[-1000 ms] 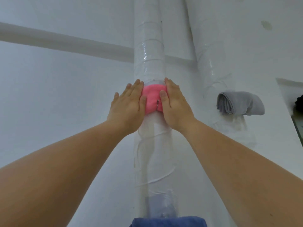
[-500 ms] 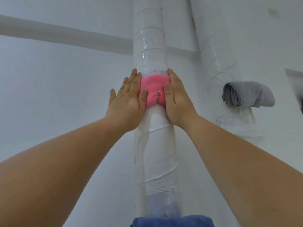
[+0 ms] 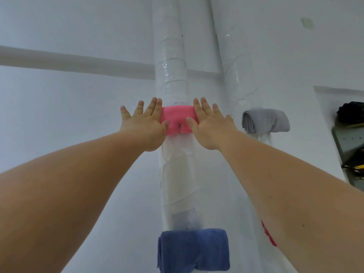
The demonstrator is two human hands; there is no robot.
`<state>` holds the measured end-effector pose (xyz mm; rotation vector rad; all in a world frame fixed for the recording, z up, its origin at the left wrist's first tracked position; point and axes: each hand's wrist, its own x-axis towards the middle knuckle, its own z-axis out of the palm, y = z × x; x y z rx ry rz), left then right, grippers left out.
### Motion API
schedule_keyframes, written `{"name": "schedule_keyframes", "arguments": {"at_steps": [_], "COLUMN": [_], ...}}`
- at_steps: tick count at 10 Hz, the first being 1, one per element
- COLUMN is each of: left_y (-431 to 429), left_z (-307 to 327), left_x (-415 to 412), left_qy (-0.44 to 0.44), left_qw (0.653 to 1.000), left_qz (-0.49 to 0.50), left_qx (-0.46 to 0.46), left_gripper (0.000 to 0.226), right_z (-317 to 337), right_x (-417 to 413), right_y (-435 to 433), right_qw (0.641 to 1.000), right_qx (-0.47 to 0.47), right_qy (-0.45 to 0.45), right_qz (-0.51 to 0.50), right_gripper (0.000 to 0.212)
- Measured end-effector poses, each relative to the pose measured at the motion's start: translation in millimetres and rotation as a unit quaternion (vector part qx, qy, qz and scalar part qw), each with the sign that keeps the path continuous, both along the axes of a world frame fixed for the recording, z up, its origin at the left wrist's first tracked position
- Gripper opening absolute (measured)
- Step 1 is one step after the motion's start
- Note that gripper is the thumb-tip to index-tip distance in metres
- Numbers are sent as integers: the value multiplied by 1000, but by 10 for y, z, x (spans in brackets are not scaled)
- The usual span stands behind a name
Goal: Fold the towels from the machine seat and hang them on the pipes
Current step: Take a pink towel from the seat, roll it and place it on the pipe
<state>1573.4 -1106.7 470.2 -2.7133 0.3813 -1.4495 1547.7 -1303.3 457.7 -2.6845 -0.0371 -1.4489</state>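
Pink towel (image 3: 178, 117) sits right between my hands, hung on the little hook (image 3: 179, 128) on the middle wrapped pipe (image 3: 173, 66), long side running straight across it. Left hand (image 3: 144, 125) and right hand (image 3: 209, 126) are flat, fingers spread, one pressing each end, equally close.

The left forearm (image 3: 78, 184) and right forearm (image 3: 285, 184) are bare along all that shows, with no cloth on them. The wide lens makes them swell toward the lower edge of the view. One small dark mole (image 3: 303, 225) marks the right forearm. The left hand (image 3: 145, 125) and right hand (image 3: 208, 127) are bare as well. The fingers (image 3: 204, 105) have short, plain nails, and the right thumbnail (image 3: 188, 119) shows pale and rounded.
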Motion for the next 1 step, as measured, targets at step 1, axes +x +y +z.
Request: {"name": "schedule_keyframes", "arguments": {"at_steps": [1], "left_y": [82], "left_z": [-99], "left_x": [-266], "left_qy": [6], "left_qw": [1000], "left_qz": [-13], "left_qx": [-8], "left_gripper": [66], "right_z": [-86], "right_x": [-255], "right_y": [80], "right_qw": [1000], "right_qx": [19], "right_qy": [-6], "right_qz": [9], "right_gripper": [68]}}
